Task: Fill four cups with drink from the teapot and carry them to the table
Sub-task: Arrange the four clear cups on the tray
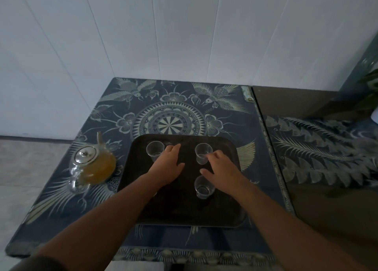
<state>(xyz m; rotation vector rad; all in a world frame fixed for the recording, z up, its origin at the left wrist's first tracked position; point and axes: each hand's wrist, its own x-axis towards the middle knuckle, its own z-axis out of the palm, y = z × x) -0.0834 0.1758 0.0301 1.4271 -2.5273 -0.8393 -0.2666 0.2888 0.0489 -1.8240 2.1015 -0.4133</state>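
One head-worn wide-angle camera faces forward and steeply down, near above the tray (184,209). Dim light apparently softens frame edges.

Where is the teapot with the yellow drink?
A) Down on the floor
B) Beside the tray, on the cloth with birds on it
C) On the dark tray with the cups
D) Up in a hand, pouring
B: the teapot stands on the patterned cloth, to the left of the dark tray and off it.
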